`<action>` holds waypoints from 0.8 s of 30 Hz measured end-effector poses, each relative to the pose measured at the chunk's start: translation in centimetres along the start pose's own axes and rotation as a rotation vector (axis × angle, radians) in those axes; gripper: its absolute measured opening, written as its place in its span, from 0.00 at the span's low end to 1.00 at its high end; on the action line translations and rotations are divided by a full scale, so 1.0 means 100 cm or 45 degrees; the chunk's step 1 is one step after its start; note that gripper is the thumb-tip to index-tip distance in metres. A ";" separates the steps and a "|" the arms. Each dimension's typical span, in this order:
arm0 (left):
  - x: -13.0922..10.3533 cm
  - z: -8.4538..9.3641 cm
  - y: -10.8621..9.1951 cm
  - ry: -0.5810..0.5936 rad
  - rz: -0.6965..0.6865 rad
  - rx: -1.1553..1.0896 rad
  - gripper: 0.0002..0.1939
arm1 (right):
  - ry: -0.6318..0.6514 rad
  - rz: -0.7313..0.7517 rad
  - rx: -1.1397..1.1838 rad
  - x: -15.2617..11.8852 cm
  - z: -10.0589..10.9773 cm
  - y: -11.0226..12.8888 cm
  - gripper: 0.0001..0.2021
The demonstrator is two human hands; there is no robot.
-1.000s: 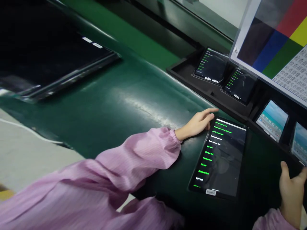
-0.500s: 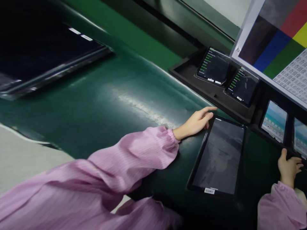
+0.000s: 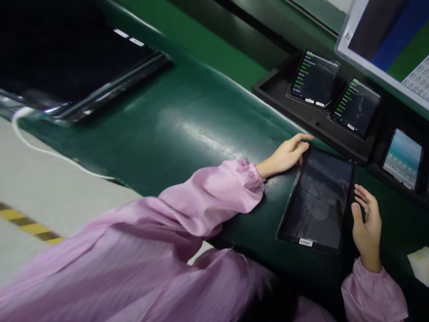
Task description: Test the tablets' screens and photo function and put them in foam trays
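Observation:
A black tablet (image 3: 320, 201) lies face up on the green mat, its screen dark, with a small white label at the near edge. My left hand (image 3: 286, 154) rests by its far left corner, index finger stretched out and the thumb near the frame; whether it touches the frame I cannot tell. On the other side, my right hand (image 3: 368, 226) is held just beside the tablet's right edge, fingers loosely apart and nothing in them.
Behind the tablet, a black tray (image 3: 273, 87) bears two smaller tablets (image 3: 315, 78) showing text lists. Farther right stands a device (image 3: 402, 157) with a lit home screen, below a colour chart board (image 3: 395, 36). Large dark tablets (image 3: 77, 58) lie at far left. A white cloth-like piece (image 3: 420, 264) is at right.
My right hand has come left from near the lit devices to the tablet's right edge. The tablet's status icons no longer show. My left hand stays by the corner; the view has shifted.

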State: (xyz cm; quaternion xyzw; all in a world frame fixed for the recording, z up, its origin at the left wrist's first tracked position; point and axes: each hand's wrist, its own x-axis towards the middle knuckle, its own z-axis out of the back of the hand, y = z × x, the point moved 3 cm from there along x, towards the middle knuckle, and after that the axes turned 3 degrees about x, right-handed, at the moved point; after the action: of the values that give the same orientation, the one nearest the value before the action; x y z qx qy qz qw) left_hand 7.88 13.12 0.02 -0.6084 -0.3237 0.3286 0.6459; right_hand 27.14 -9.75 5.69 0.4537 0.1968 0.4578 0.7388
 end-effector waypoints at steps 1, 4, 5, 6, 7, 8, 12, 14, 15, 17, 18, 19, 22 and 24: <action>0.000 0.000 0.000 0.008 -0.015 -0.024 0.18 | 0.018 -0.032 0.054 -0.002 -0.004 0.000 0.23; -0.001 0.000 0.000 0.028 -0.082 -0.112 0.22 | -0.028 -0.100 0.224 -0.003 -0.008 -0.002 0.27; -0.002 0.000 -0.001 0.041 -0.098 -0.143 0.24 | -0.045 -0.119 0.271 -0.002 -0.008 -0.003 0.28; -0.003 0.000 0.000 0.061 -0.109 -0.176 0.27 | -0.055 -0.143 0.319 -0.001 -0.007 -0.004 0.29; -0.003 0.000 0.000 0.086 -0.114 -0.207 0.31 | -0.058 -0.168 0.368 0.000 -0.005 -0.005 0.31; -0.003 -0.001 0.000 0.111 -0.114 -0.237 0.36 | -0.052 -0.198 0.418 0.001 -0.004 -0.006 0.33; -0.002 -0.002 -0.001 0.193 -0.115 -0.371 0.51 | -0.011 -0.323 0.607 0.003 0.003 -0.003 0.36; -0.001 -0.003 -0.002 0.223 -0.110 -0.455 0.54 | 0.002 -0.367 0.688 0.002 0.004 0.000 0.37; 0.000 -0.003 -0.003 0.233 -0.101 -0.498 0.55 | 0.012 -0.383 0.725 0.002 0.002 0.002 0.38; 0.000 -0.002 -0.004 0.254 -0.078 -0.578 0.56 | 0.053 -0.404 0.787 0.002 -0.003 0.005 0.38; 0.001 -0.003 -0.005 0.266 -0.071 -0.615 0.56 | 0.070 -0.408 0.806 0.002 -0.006 0.005 0.36; 0.001 -0.003 -0.005 0.277 -0.069 -0.647 0.57 | 0.080 -0.408 0.814 0.002 -0.009 0.006 0.34; 0.001 -0.004 -0.006 0.306 -0.092 -0.720 0.57 | 0.057 -0.405 0.794 0.002 -0.016 0.007 0.30; 0.001 -0.006 -0.006 0.319 -0.108 -0.740 0.57 | 0.047 -0.427 0.756 0.000 -0.018 0.008 0.30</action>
State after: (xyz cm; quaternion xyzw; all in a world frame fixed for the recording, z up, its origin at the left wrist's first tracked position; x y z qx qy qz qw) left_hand 8.42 12.78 0.63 -0.7890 -0.3471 0.1177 0.4931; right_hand 25.51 -8.70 5.41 0.6017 0.4069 0.2608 0.6359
